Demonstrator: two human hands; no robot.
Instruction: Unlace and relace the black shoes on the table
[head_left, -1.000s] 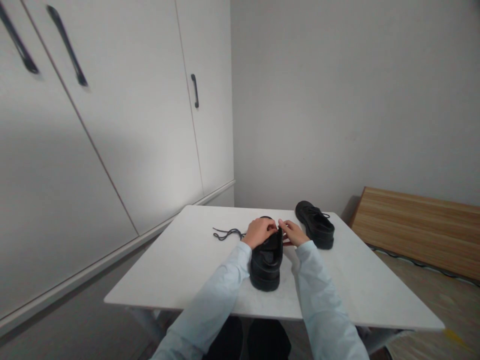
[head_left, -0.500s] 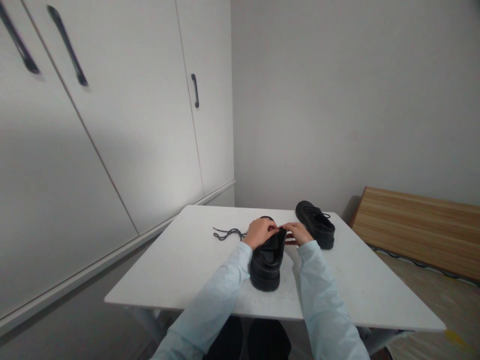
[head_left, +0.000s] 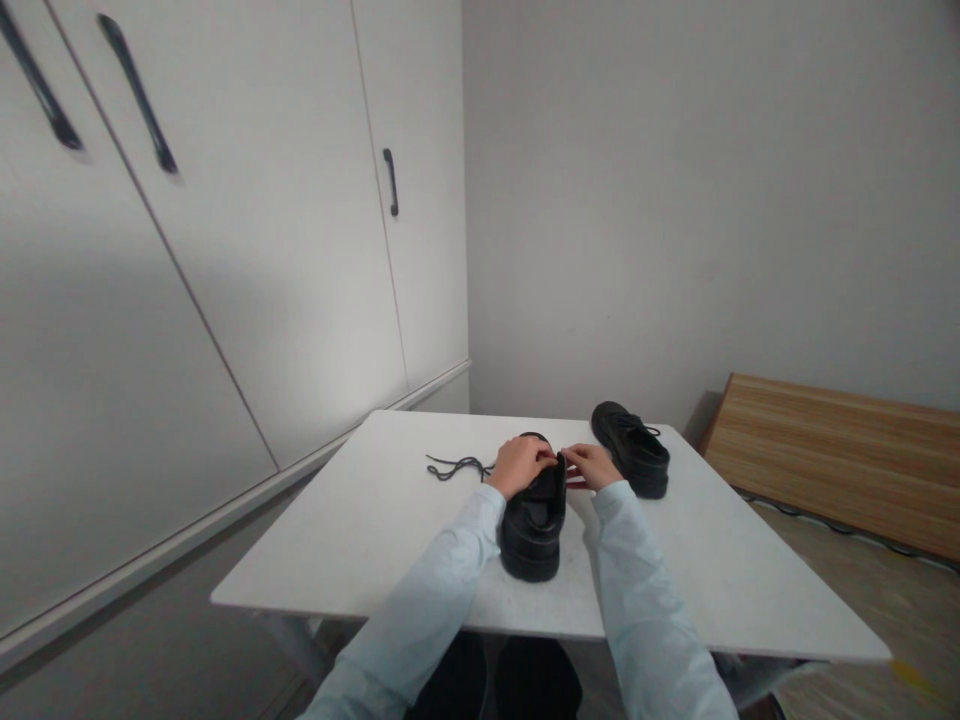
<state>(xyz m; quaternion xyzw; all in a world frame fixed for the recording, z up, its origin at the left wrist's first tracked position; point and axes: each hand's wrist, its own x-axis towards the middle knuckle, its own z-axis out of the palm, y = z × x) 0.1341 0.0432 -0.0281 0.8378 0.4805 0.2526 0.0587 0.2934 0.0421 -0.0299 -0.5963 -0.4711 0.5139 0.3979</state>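
Note:
A black lace-up shoe point(head_left: 531, 548) rests on the white table, heel facing me and its opening spread wide. My left hand point(head_left: 519, 466) lies over the front of it, fingertips pinched together near the inner side of the right flap. What is between those fingers is too small to make out. On the outer side, my right hand point(head_left: 589, 467) pinches at the top edge of that upright flap with thumb and forefinger, its other fingers curled below. A loose black shoelace point(head_left: 459, 465) trails across the table from beneath my left hand.
A second black shoe point(head_left: 634, 450), laced, stands at the table's back right. The white table point(head_left: 352, 540) sits near white cabinets point(head_left: 285, 230) on the left and a grey wall behind. A wood-grain panel point(head_left: 832, 460) leans at the right.
The right flap has come more upright, shifting slightly left. My right hand has moved a little left along with it. My left hand has hardly moved.

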